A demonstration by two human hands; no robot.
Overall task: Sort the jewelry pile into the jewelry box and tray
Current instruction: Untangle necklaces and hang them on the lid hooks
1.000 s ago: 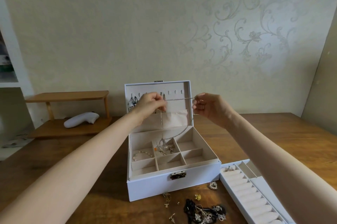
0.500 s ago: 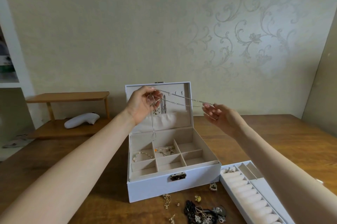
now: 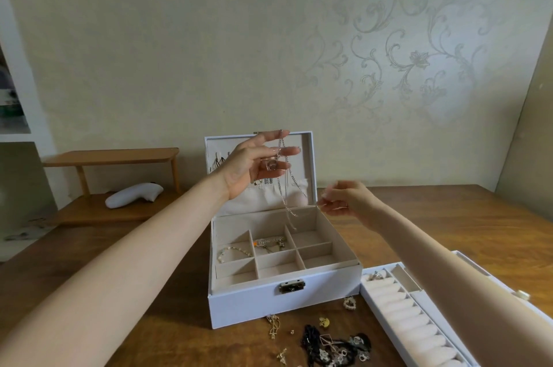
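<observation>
Head view, single entry.

Item: silver chain (image 3: 282, 187), hung in doubled strands in front of the open lid (image 3: 309, 157) of the jewelry box (image 3: 284, 301), its lower end trailing above the rear compartments.

Holder: left hand (image 3: 254, 166), raised, fingers (image 3: 278, 135) spread nearly straight. The chain was draped over the upper fingertip and ran down past the others.

Second hand: right hand (image 3: 347, 202), just right of the lid, fingers loosely curled and blurred. Whether it pinched a strand could not be told.

Handling note: the step appeared to be hanging the chain on a lid hook. This probably called for one loop held taut and the slack kept out of the filled compartments.

Also listed: tray (image 3: 428, 315) at right, jewelry pile (image 3: 335, 348) in front.
</observation>
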